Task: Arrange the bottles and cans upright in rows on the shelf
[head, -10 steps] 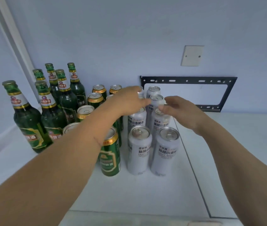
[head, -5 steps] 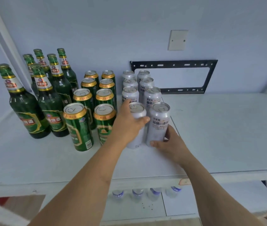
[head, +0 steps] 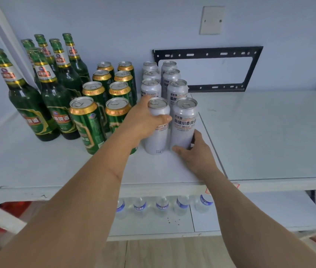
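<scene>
Left hand (head: pixel 143 120) wraps one front white can (head: pixel 157 126), right hand (head: pixel 193 151) cups its neighbour (head: pixel 184 124) low (probably squaring up the shelf (head: pixel 269 132) rows).

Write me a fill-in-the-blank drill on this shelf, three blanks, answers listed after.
1. The left hand holds the front-left ____ can.
2. The right hand holds the front-right silver can near its ____.
3. The green bottles all stand ____ on the white shelf.

Answers: silver; bottom; upright
</scene>
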